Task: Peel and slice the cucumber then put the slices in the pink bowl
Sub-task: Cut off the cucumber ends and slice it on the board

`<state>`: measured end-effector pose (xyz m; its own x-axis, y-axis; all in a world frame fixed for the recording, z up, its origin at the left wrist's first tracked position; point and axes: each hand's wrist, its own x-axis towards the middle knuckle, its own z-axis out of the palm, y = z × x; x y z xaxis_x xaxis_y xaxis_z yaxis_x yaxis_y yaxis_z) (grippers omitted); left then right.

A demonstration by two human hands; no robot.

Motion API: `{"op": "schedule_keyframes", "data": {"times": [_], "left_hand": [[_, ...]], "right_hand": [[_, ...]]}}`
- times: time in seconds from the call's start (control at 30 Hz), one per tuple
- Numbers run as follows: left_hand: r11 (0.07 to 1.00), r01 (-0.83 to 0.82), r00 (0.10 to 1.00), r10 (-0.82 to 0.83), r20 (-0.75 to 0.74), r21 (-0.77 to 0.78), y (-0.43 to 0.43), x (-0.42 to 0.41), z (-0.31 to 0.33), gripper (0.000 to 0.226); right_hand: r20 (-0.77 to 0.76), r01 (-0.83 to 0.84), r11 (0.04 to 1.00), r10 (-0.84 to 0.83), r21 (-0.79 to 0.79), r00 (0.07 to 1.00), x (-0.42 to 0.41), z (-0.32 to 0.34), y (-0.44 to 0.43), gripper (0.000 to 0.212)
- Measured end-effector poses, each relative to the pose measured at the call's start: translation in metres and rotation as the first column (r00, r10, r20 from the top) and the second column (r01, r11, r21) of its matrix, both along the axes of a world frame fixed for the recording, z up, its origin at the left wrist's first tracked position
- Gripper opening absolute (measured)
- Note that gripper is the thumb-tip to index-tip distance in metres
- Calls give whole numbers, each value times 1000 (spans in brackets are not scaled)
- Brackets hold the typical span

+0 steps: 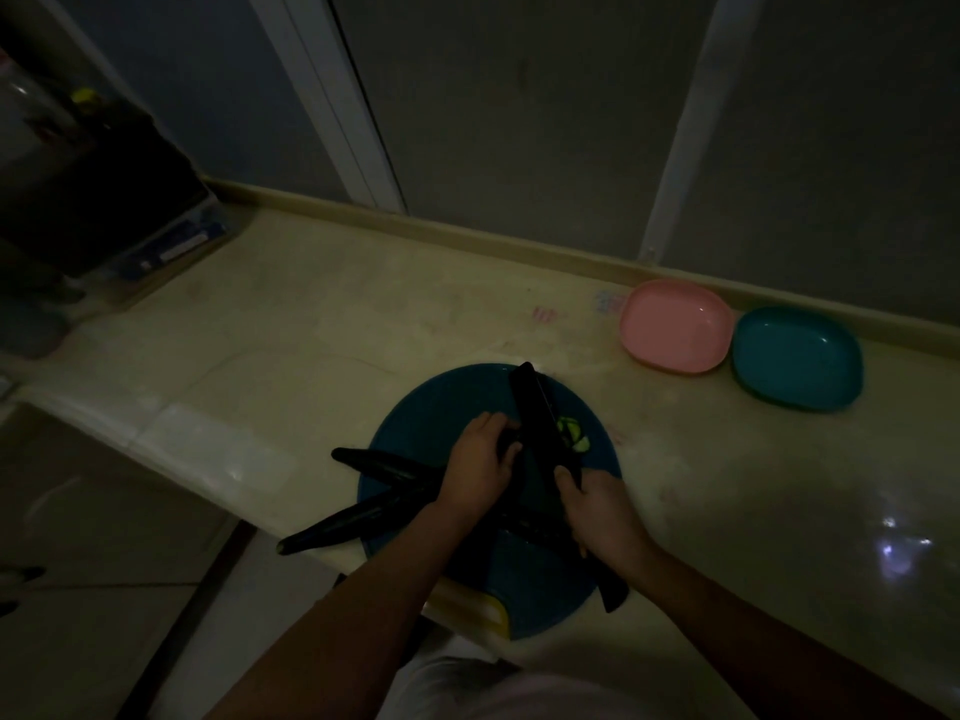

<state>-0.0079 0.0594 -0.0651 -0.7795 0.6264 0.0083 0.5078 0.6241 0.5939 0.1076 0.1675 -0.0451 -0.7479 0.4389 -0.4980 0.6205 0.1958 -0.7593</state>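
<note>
On a round blue board (415, 418) near the counter's front edge, my left hand (480, 467) curls over a dark cucumber, which it mostly hides. My right hand (597, 517) grips the handle of a large black knife (535, 418), whose blade stands across the cucumber just right of my left fingers. A few pale green slices (574, 433) lie on the board to the right of the blade. The pink bowl (675, 324) sits empty at the back right of the counter.
Two more dark cucumbers (379, 467) (343, 527) lie across the board's left edge, one jutting past the counter edge. A teal bowl (797, 356) stands right of the pink one. A yellow object (483, 610) lies by the board's near edge. Dark containers (104, 200) crowd the far left.
</note>
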Motion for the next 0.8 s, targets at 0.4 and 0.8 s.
{"op": "schedule_keyframes", "data": {"times": [0.4, 0.8], "left_hand": [[1000, -22, 999, 22, 39, 11, 0, -1, 1, 18], [997, -44, 996, 39, -86, -57, -1, 5, -2, 20]], "right_hand": [[50, -94, 992, 90, 83, 995, -18, -4, 2, 49], [47, -77, 994, 73, 83, 996, -2, -10, 4, 47]]}}
